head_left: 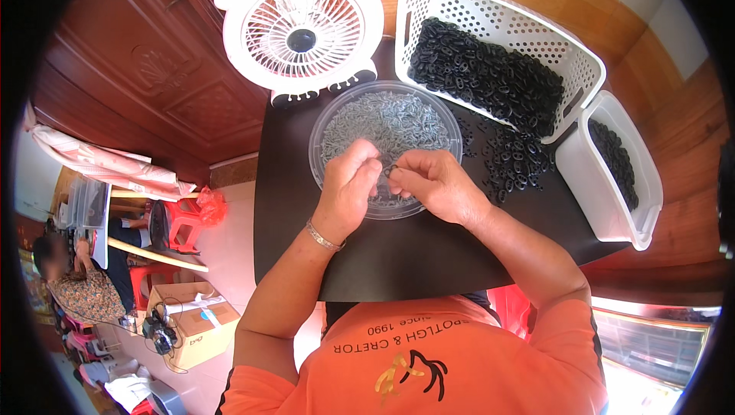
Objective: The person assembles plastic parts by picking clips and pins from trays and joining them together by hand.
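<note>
My right hand (438,185) pinches a small dark ring-like piece (392,172) between thumb and fingertips. Close beside it, my left hand (352,184) is closed, thumb against fingers; whatever it grips is too small or hidden to make out. Both hands are over the near part of a round clear tub (458,143), which holds many small grey screw-like pieces (387,116). Loose black oval pieces (517,161) are scattered on the table to the right of the tub.
A large white perforated basket (536,32) of black pieces stands at the back right of the dark table (306,262). Beside it sits a smaller white bin (589,178) with more. A white fan (302,40) stands behind the tub. Far left, a person sits near a cardboard box (203,331).
</note>
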Action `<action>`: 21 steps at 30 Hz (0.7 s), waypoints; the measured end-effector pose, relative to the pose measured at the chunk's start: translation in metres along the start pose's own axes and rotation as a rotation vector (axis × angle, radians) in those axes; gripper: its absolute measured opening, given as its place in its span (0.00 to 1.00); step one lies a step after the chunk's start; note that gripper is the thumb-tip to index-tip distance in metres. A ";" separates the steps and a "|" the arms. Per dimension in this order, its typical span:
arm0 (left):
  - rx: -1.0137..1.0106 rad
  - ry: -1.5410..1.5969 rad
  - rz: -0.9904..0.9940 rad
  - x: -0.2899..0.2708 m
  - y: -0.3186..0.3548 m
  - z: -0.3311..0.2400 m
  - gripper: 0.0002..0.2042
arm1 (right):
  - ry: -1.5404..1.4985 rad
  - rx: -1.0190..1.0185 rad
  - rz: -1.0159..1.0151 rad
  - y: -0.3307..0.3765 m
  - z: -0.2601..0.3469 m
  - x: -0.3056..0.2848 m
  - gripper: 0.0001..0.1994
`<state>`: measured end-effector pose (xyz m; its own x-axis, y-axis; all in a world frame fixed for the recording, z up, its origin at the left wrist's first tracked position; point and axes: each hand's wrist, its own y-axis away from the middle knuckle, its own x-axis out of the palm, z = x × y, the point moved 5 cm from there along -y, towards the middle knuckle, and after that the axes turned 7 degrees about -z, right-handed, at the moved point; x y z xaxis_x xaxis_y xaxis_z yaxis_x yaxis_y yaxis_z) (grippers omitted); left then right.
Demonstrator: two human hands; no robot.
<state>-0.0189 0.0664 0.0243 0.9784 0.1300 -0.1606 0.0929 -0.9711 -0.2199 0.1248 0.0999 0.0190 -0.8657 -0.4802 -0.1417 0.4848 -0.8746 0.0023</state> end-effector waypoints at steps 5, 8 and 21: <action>0.031 -0.033 0.008 0.003 0.001 -0.003 0.07 | 0.047 0.041 0.042 0.000 0.003 -0.001 0.10; 0.031 -0.047 0.013 0.003 0.002 -0.004 0.07 | 0.049 0.025 0.038 0.001 0.004 0.000 0.10; -0.255 0.226 0.173 0.001 0.003 0.005 0.08 | 0.293 -0.575 -0.140 0.009 0.031 0.000 0.17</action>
<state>-0.0190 0.0644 0.0192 0.9970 -0.0601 0.0486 -0.0622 -0.9971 0.0433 0.1251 0.0893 0.0493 -0.8949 -0.2557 -0.3656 0.4300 -0.7132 -0.5536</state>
